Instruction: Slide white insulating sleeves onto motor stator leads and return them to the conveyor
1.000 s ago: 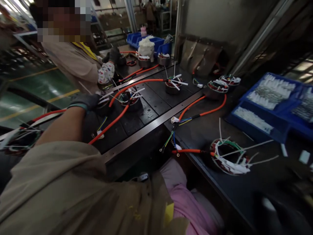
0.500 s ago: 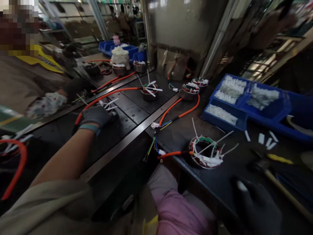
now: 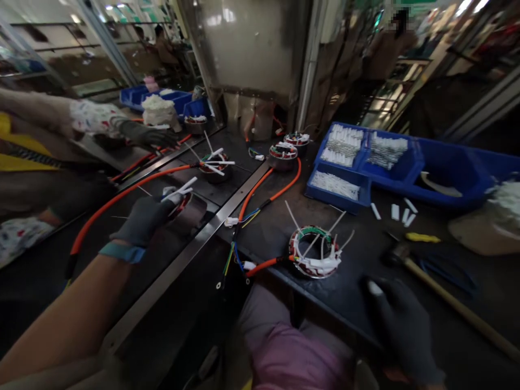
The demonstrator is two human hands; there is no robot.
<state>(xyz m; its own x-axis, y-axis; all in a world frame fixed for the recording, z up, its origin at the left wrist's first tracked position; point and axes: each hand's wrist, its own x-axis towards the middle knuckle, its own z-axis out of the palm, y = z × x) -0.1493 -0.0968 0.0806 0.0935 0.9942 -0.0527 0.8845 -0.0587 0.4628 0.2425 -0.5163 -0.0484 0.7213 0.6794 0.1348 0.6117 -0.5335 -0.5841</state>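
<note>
My left hand (image 3: 143,219), in a dark glove, grips a wound stator ring (image 3: 187,208) with white ties and a long orange cable (image 3: 122,196), lifted slightly above the dark conveyor plates (image 3: 227,181). My right hand (image 3: 400,319), also gloved, rests flat on the dark workbench (image 3: 357,292) near its front edge, fingers spread, holding nothing. Another stator ring (image 3: 314,253) with white ties and an orange lead lies on the bench just left of that hand.
Blue bins (image 3: 365,162) of white sleeves stand at the back right. A hammer (image 3: 439,290) lies right of my right hand. More stators (image 3: 214,165) ride the conveyor. A co-worker's gloved hand (image 3: 140,132) reaches in from the left.
My left hand has pulled the stator with its orange cable nearer and to the right, raising it off the plate. The view swung right; my right hand settled on the bench.
</note>
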